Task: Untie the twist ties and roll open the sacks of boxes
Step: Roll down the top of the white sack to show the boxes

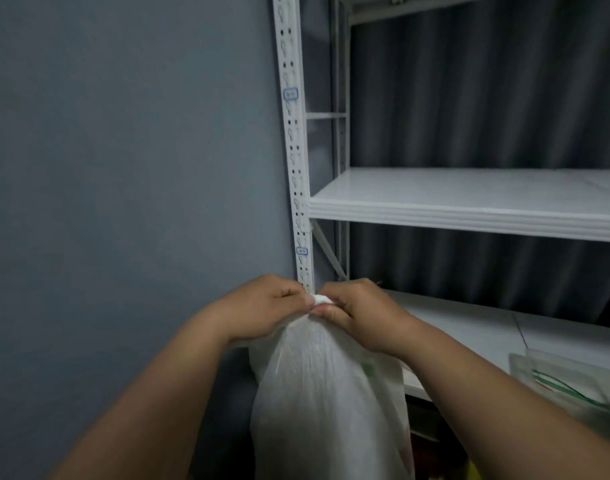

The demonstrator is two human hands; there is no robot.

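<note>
Since the neck of the white plastic sack point(326, 393) is gathered into a tight bunch, the job on this sack looks to be at its very start: the mouth is closed and nothing is rolled down. The sack stands upright in front of the person, at the foot of a white slotted shelf post point(294, 150) and beside the grey wall point(123, 150); through its translucent skin only a hint of green shows, so the boxes inside cannot be made out. Both hands meet at the top of it. The left hand point(267, 304) pinches the gathered neck from one side, and the right hand point(357, 311) pinches it from the other, fingertips almost touching across a small white knob of bunched plastic. Whether a twist tie sits there I cannot tell; it is hidden by the fingers or too small to see. I judge the untwisting is in hand or about to begin, with the rolling open left to do. On the lower shelf point(469, 327) to the right lies a clear plastic bag point(556, 379) with green lines on it, whose state is unclear
</note>
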